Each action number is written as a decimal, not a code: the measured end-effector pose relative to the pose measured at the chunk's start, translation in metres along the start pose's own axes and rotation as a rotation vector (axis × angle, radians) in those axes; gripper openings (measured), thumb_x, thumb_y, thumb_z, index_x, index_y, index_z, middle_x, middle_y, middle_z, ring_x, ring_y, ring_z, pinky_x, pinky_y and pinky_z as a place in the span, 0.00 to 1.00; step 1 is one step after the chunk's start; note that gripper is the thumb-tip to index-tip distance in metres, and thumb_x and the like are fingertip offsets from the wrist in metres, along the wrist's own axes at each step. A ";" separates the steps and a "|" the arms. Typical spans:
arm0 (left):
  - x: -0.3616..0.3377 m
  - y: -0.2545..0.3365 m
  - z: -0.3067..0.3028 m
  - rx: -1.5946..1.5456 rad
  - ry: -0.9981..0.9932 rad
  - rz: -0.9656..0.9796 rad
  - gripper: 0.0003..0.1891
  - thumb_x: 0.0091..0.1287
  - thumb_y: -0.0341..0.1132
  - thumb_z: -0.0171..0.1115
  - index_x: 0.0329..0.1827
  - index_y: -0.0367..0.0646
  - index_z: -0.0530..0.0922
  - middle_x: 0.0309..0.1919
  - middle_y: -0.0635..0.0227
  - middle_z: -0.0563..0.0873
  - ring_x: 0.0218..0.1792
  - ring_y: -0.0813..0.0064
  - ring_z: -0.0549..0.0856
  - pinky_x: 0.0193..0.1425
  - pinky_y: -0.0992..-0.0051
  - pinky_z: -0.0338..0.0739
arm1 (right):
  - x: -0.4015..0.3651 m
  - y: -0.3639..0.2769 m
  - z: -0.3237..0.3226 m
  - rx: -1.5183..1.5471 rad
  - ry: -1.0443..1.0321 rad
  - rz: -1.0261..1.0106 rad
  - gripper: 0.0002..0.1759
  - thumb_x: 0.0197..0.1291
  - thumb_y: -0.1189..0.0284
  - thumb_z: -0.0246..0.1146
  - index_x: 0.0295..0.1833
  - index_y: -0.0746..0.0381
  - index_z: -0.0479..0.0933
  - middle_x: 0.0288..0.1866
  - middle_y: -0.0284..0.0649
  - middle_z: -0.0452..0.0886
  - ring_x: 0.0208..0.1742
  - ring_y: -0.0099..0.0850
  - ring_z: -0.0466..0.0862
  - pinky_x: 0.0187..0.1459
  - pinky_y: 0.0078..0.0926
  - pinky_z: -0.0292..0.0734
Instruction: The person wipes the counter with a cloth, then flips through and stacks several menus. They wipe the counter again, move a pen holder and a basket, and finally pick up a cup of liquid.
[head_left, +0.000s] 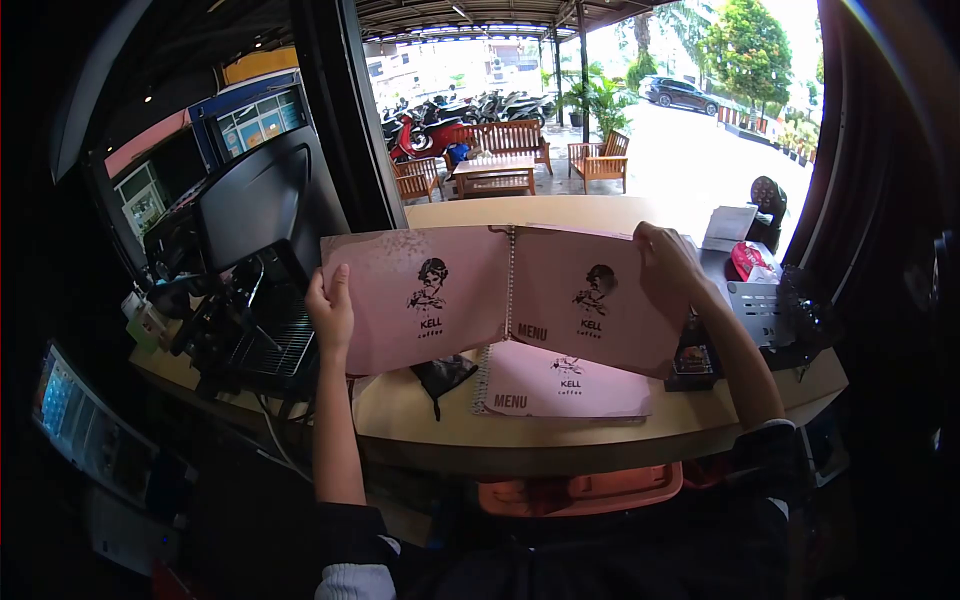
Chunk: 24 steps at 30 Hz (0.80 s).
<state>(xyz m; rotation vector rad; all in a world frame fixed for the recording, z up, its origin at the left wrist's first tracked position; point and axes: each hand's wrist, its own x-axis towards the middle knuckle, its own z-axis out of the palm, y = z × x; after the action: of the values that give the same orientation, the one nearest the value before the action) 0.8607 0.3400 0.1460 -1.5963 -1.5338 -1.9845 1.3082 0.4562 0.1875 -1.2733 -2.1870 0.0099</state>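
A pink spiral-bound menu [425, 340] is spread wide open above the counter, its covers facing me, with a printed figure and "KELL coffee" on both. My left hand [332, 308] grips its left edge, thumb on the near face. At the upper right corner, my right hand [668, 262] is closed on the other cover. Beneath it, another pink menu [570, 400] lies on the wooden counter [430, 428], partly covered by the raised one. A small black pouch [443, 376] sits left of the lying menu.
An espresso machine [270, 330] stands on the left, with a screen [95, 420] below it. White papers [729, 226], a red-and-white packet [750, 262] and a metal stand [762, 312] are at the right. An orange plastic stool [600, 490] is under the counter edge.
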 end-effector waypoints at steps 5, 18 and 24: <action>0.023 -0.042 -0.011 -0.109 0.024 -0.140 0.17 0.68 0.45 0.59 0.33 0.37 0.77 0.27 0.73 0.80 0.30 0.85 0.75 0.37 0.80 0.71 | -0.004 0.013 -0.023 -0.041 0.297 -0.056 0.13 0.63 0.66 0.53 0.31 0.64 0.74 0.24 0.50 0.78 0.30 0.49 0.79 0.43 0.41 0.70; -0.027 -0.024 0.103 -0.392 -0.612 -0.710 0.40 0.66 0.65 0.44 0.69 0.38 0.61 0.62 0.57 0.70 0.62 0.66 0.70 0.65 0.64 0.64 | 0.029 -0.014 0.009 0.623 0.438 -0.026 0.17 0.62 0.63 0.60 0.31 0.68 0.76 0.20 0.36 0.74 0.24 0.20 0.68 0.29 0.23 0.66; -0.019 0.007 0.064 -0.880 -0.882 -0.588 0.37 0.68 0.61 0.44 0.66 0.36 0.62 0.58 0.60 0.74 0.57 0.70 0.74 0.59 0.71 0.70 | 0.039 -0.061 0.028 0.598 0.461 -0.006 0.16 0.62 0.65 0.60 0.29 0.68 0.75 0.17 0.33 0.72 0.22 0.17 0.65 0.25 0.22 0.62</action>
<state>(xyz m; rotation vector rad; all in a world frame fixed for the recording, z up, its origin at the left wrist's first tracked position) 0.9135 0.3779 0.1285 -2.9493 -1.5627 -2.6903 1.2324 0.4623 0.2015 -0.8248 -1.6169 0.3129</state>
